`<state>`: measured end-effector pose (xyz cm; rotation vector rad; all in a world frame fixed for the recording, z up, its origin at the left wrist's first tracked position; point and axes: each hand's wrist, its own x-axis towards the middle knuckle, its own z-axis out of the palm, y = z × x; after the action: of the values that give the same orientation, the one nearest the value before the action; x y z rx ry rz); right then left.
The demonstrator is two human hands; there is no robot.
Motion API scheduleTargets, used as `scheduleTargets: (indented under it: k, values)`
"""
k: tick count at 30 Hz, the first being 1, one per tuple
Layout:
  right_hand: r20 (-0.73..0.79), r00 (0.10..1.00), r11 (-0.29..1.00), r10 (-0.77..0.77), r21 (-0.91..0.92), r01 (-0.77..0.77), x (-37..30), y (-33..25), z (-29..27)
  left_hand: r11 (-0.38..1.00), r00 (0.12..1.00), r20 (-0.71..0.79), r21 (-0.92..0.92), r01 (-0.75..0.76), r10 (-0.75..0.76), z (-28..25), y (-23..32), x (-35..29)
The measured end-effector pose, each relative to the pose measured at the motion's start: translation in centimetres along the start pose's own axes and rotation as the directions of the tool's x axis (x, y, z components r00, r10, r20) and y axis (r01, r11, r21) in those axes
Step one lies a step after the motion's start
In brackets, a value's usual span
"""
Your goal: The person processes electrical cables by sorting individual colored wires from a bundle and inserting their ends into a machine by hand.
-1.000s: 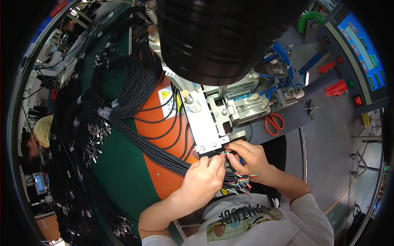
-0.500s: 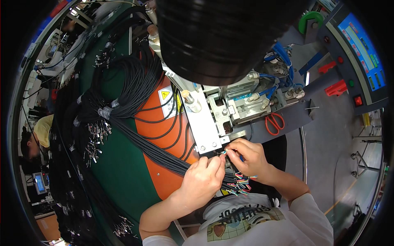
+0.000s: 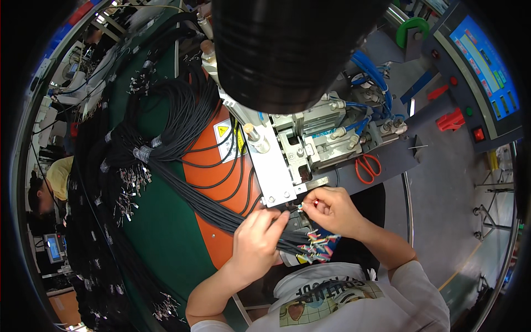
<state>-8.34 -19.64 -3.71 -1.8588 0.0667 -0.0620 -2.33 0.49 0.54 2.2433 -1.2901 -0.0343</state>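
My left hand (image 3: 255,242) is closed at the near end of the orange plate (image 3: 221,191), thumb and forefinger together around a black cable partly hidden by the fingers. My right hand (image 3: 334,211) pinches the thin wire ends (image 3: 301,207) of that cable just below the white metal block (image 3: 271,180) of a machine. Between and under my hands, a bundle of black cables (image 3: 213,213) runs in from the left. Its stripped, coloured wire ends (image 3: 318,244) fan out in front of my shirt.
Pneumatic cylinders (image 3: 337,141) with blue hoses stand beyond my hands, beside red-handled scissors (image 3: 368,168). A control screen (image 3: 487,69) is at the right. More coiled black cables (image 3: 177,105) cover the green table (image 3: 166,227). A black cylindrical shape (image 3: 293,55) fills the top middle.
My left hand has drawn back left, away from the right fingertips, opening a gap between the hands. The right hand has shifted slightly left, still pinching. The coloured wire ends have shifted slightly.
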Motion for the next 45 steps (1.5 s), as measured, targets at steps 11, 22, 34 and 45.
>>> scheduleTargets:
  k: [11,22,34,45]
  values:
    - [0.041,0.910,0.903,-0.413,0.150,0.403,-0.9,-0.9,0.5,1.000,0.997,-0.080,-0.007,-0.001,0.001,-0.5,-0.9,-1.5]
    - [0.311,0.949,0.624,-0.057,0.753,-0.209,-0.9,-1.4,0.6,0.895,0.997,-0.067,-0.442,-0.058,0.031,-1.2,-1.3,-0.1]
    - [-0.175,0.913,0.929,-0.369,-0.045,0.367,-1.5,-1.4,1.9,0.995,0.994,-0.071,0.064,-0.074,0.079,0.9,1.4,-0.4]
    - [0.099,0.995,0.756,-0.032,0.654,-0.041,-2.1,-0.3,0.8,0.989,0.988,-0.149,-0.139,-0.048,0.027,1.5,0.8,0.3]
